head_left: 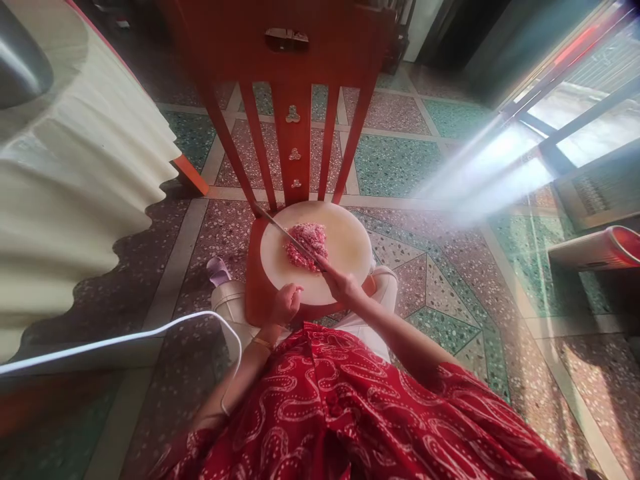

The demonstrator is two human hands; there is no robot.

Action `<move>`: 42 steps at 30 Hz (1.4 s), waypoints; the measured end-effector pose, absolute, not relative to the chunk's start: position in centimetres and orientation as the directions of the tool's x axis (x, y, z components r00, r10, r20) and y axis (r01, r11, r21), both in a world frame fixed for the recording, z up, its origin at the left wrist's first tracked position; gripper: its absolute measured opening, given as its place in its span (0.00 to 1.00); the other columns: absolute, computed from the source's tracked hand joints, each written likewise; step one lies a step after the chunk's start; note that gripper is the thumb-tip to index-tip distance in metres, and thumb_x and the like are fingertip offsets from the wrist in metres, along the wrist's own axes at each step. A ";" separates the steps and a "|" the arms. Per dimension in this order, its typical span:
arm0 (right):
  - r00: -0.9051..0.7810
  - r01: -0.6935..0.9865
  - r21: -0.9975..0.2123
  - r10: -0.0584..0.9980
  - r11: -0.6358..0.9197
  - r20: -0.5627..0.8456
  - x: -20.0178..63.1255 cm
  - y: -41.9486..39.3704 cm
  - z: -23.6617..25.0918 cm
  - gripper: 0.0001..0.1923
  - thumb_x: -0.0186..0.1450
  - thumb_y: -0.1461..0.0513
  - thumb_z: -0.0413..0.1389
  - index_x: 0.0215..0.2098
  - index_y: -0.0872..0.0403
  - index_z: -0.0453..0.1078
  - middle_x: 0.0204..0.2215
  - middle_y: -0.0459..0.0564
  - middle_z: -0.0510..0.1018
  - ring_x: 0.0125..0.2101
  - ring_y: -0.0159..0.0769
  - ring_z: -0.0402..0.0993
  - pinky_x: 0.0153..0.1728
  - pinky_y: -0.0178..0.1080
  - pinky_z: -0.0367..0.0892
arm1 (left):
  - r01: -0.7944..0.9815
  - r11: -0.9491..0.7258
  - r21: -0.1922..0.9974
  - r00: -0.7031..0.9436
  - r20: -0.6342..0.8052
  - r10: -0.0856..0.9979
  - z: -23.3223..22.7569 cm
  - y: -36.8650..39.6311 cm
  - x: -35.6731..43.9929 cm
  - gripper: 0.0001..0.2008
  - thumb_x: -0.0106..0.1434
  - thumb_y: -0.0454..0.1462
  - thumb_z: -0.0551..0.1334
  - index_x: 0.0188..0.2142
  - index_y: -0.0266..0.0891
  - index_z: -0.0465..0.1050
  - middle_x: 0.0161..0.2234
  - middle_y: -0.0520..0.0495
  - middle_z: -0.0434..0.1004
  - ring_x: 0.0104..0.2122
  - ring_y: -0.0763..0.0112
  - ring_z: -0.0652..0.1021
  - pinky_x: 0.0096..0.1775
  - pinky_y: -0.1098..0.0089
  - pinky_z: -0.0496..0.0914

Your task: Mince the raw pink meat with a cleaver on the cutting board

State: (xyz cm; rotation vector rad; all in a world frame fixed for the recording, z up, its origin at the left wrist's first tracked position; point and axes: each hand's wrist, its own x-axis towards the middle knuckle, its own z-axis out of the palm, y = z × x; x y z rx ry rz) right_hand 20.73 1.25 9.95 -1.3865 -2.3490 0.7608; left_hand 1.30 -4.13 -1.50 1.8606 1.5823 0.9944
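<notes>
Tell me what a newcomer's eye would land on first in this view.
First the pile of pink minced meat on the round white cutting board, which sits on the seat of a red wooden chair at centre. The right hand holds a long knife with its blade across the meat, while the left hand rests curled at the board's near edge. A bright shaft of sunlight cuts across the patterned floor at right.

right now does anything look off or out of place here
The round cutting board with minced meat sits on a red chair seat rather than a counter. Nothing looks spilled; the right hand holds the knife.
</notes>
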 end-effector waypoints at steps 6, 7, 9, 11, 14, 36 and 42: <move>-0.437 0.765 -0.566 0.893 0.308 -0.104 21.7 1.2 9.8 0.22 0.69 0.57 0.44 0.60 0.47 0.60 0.38 0.48 0.80 0.35 0.40 0.78 0.36 0.37 0.71 | 0.600 -0.202 0.774 0.043 0.222 0.974 -1.5 -4.4 1.6 0.12 0.63 0.36 0.47 0.33 0.39 0.68 0.31 0.46 0.73 0.34 0.68 0.74 0.40 0.67 0.69; -0.442 0.731 -0.598 0.895 0.327 -0.051 21.6 1.3 10.3 0.22 0.69 0.57 0.43 0.60 0.47 0.60 0.39 0.48 0.80 0.36 0.39 0.78 0.37 0.37 0.70 | 0.601 -0.194 0.775 0.033 0.219 0.975 -1.5 -4.3 1.6 0.12 0.63 0.36 0.47 0.33 0.38 0.68 0.31 0.46 0.73 0.34 0.68 0.74 0.40 0.67 0.69; -0.458 0.663 -0.645 0.887 0.379 0.051 21.3 1.4 10.9 0.23 0.69 0.56 0.42 0.62 0.49 0.57 0.42 0.49 0.79 0.39 0.38 0.77 0.39 0.36 0.70 | 0.600 -0.176 0.780 0.014 0.209 0.978 -1.5 -4.2 1.6 0.12 0.63 0.36 0.47 0.33 0.39 0.68 0.30 0.46 0.73 0.34 0.69 0.74 0.40 0.67 0.69; -0.477 0.633 -0.656 0.874 0.411 0.087 21.0 1.3 10.8 0.24 0.70 0.57 0.41 0.62 0.50 0.56 0.44 0.49 0.78 0.40 0.37 0.77 0.40 0.35 0.70 | 0.592 -0.158 0.790 0.002 0.195 0.981 -1.4 -4.1 1.7 0.12 0.63 0.36 0.47 0.33 0.39 0.68 0.30 0.46 0.74 0.34 0.68 0.74 0.41 0.67 0.69; -0.494 0.704 -0.599 0.869 0.382 -0.027 21.1 1.3 9.9 0.22 0.69 0.58 0.43 0.61 0.47 0.59 0.41 0.48 0.79 0.37 0.38 0.78 0.37 0.36 0.70 | 0.566 -0.150 0.811 -0.014 0.191 0.981 -1.2 -4.0 1.7 0.11 0.63 0.36 0.48 0.33 0.39 0.68 0.31 0.46 0.74 0.35 0.69 0.74 0.40 0.67 0.69; -0.654 0.749 -0.236 0.749 0.619 -0.107 32.9 0.5 5.1 0.21 0.68 0.52 0.43 0.47 0.56 0.70 0.32 0.54 0.79 0.30 0.36 0.74 0.29 0.34 0.62 | 0.463 -0.060 0.885 -0.131 0.135 0.982 -1.8 -5.6 1.4 0.11 0.62 0.39 0.50 0.33 0.39 0.69 0.29 0.48 0.73 0.31 0.70 0.73 0.36 0.69 0.68; -0.797 0.603 -0.181 0.574 0.777 -0.188 35.9 4.2 3.1 0.22 0.69 0.51 0.42 0.44 0.56 0.70 0.31 0.55 0.77 0.31 0.36 0.70 0.30 0.35 0.56 | 0.463 0.037 0.885 -0.147 0.036 0.988 -1.2 -8.0 1.3 0.12 0.64 0.41 0.50 0.35 0.39 0.69 0.26 0.51 0.70 0.25 0.74 0.70 0.32 0.72 0.67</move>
